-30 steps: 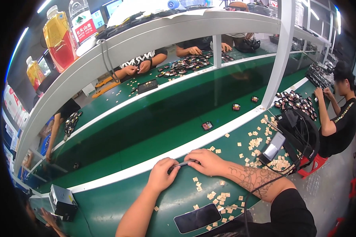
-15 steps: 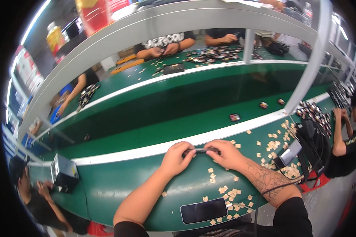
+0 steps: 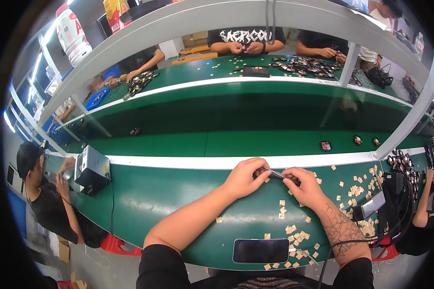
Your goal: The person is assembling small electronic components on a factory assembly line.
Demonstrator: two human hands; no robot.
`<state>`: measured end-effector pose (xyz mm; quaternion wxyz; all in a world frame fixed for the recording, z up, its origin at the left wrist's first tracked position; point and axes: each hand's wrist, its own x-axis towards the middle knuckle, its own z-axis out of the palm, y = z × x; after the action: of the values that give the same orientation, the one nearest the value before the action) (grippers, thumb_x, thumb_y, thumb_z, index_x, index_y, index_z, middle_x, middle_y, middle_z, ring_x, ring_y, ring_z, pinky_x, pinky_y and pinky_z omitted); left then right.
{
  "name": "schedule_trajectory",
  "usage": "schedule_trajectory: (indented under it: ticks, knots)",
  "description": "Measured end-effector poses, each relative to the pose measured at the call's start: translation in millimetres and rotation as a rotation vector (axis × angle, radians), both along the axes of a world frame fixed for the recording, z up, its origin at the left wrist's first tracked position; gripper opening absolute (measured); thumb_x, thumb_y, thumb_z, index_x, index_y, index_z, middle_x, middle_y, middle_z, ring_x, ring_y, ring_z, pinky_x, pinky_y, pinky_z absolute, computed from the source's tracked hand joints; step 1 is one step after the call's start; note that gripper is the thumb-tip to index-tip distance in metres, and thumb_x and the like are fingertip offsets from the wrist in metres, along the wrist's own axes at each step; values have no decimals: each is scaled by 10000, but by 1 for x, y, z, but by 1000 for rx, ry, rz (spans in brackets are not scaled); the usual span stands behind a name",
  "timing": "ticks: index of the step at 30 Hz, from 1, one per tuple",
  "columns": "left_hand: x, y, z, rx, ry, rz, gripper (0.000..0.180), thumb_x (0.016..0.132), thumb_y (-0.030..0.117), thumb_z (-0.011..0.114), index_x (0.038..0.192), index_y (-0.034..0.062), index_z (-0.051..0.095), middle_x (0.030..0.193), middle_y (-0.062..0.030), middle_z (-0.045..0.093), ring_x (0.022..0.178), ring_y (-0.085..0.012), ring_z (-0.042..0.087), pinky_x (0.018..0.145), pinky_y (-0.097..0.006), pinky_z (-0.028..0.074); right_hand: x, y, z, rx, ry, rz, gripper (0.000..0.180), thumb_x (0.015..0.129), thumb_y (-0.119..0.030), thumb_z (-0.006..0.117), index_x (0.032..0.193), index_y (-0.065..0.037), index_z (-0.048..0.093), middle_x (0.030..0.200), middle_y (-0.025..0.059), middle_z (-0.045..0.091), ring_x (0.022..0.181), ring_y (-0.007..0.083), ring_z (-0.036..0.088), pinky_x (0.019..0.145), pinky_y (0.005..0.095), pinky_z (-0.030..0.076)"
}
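My forearms slant inward over the green counter (image 3: 144,192), knuckles bent, fingers curled. My left hand (image 3: 247,178) and right hand (image 3: 305,188) pinch opposite ends of a thin dark strip (image 3: 276,173) near the counter's far edge, beyond the phone (image 3: 261,251) by its near edge.

A green counter (image 3: 149,190) has a white rail (image 3: 188,163) along its far edge. Beyond the counter runs a flat green band (image 3: 169,148), then another green counter (image 3: 178,72). A pale shelf frame (image 3: 178,25) arches above the counter. Bright tube lights (image 3: 36,67) glow up to its left; red stools (image 3: 113,244) and grey floor (image 3: 118,270) show below its near edge.
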<state>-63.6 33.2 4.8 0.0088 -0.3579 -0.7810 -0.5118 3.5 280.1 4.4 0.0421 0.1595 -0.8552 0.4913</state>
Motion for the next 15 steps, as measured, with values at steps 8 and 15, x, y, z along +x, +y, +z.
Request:
schedule_trajectory:
  ticks: [8,15]
  knots:
    - [-2,1,-1,-44,-18,-11,66,976,54,738,988,-6,713,866,-93,730,779,-189,702,717,-317,549,-3,1,-3,-54,21,-5,195,1005,-43,725,1192,15,716,1085,151,757,969,256,773,871,350,621]
    - [-1,1,-2,-62,34,-34,59,975,47,745,978,-6,719,867,-89,736,766,-174,703,696,-308,551,-2,2,-7,-13,57,22,226,993,-52,718,1216,-17,717,1105,131,747,989,268,763,862,357,613]
